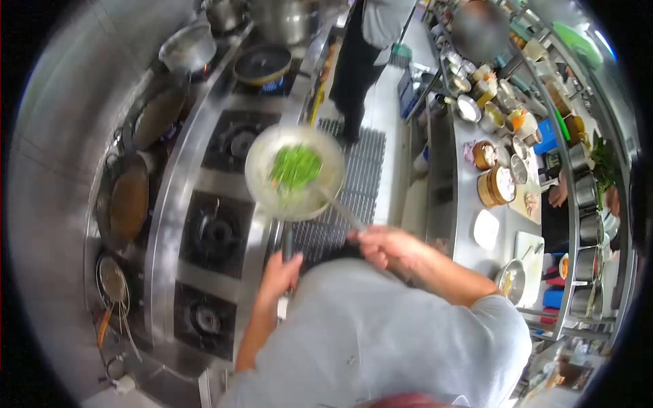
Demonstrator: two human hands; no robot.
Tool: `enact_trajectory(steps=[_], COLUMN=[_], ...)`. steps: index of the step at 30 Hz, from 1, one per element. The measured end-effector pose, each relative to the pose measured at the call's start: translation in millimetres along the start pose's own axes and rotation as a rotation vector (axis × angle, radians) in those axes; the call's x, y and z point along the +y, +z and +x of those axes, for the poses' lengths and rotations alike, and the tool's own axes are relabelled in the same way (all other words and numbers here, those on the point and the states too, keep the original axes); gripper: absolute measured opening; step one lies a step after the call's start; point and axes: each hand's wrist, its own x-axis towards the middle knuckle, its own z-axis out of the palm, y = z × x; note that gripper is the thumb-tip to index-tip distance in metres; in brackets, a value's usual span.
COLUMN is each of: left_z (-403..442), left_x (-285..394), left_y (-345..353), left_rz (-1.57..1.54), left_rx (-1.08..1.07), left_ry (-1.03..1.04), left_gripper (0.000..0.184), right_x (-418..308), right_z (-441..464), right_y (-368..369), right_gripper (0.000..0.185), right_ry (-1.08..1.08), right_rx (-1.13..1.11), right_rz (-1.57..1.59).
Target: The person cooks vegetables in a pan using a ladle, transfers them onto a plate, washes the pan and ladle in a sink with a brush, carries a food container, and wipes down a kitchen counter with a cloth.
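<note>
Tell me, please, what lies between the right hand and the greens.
In the head view, a utensil runs from the right hand into the pan, ending at the greens.

Pale round pan [261,162], dark handle [288,241]; bright green vegetables [297,166] heaped mid-pan; long metal utensil [343,211] slanting over near-right rim.

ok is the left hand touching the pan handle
Touching: the head view shows the left hand closed around the pan handle, no gap visible.
</note>
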Motion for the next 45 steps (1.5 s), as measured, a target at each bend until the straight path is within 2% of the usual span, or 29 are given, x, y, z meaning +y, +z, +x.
enact_trajectory(steps=[4,6,8,9,11,13,16,18,21,25,27,29,32,35,39,41,45], left_z=[27,40,51,57,71,83,103,113,121,134,135,141,146,153,162,172,184], left_x=[63,84,96,100,106,107,91,87,91,102,108,107,112,116,115,122,133], left_y=[40,56,72,81,101,118,133,142,147,148,148,145,138,121,99,95,93], left_rz=[-0.04,-0.074,-0.064,-0.057,-0.041,-0.032,-0.007,0.001,0.0,0.04,0.017,0.03,-0.005,0.07,0.062,0.169,0.163], left_rx=[-0.04,-0.151,-0.168,-0.187,-0.184,-0.177,-0.176,-0.179,-0.23,-0.282,-0.31,-0.356,-0.371,-0.407,-0.436,-0.429,-0.469], left_ry=[0.011,0.057,0.086,0.092,0.116,0.123,0.075,0.057,0.002,0.007,0.004,0.027,-0.02,-0.037,-0.097,-0.09,-0.141], left_gripper=[0.027,0.027,0.024,0.024,0.023,0.023,0.021,0.019,0.019,0.021,0.022,0.022,0.023,0.023,0.021,0.022,0.028], right_x=[-30,-38,-48,-54,-63,-77,-65,-65,-69,-72,-73,-74,-77,-68,-62,-59,-56], right_z=[-53,-70,-81,-84,-87,-98,-88,-88,-96,-110,-105,-100,-98,-74,-62,-55,-49], right_y=[0,-3,-11,-17,-32,-53,-73,-73,-78,-55,-53,-51,-62,-62,-47,-49,-35], right_gripper=[0.037,0.038,0.038,0.038,0.038,0.037,0.035,0.035,0.037,0.032,0.032,0.032,0.033,0.033,0.031,0.031,0.029], right_ry=[-0.269,-0.355,-0.498,-0.517,-0.445,-0.282,-0.273,-0.311,-0.376,-0.523,-0.574,-0.56,-0.439,-0.385,-0.386,-0.353,-0.385], right_rx=[0.087,0.092,0.262,0.267,0.15,0.011,0.009,0.139,0.191,0.443,0.548,0.506,0.188,0.133,0.228,0.294,0.313], right_rz=[-0.252,-0.328,-0.574,-0.57,-0.344,0.007,0.137,0.077,-0.038,-0.43,-0.503,-0.377,0.244,0.396,0.415,0.39,0.352])
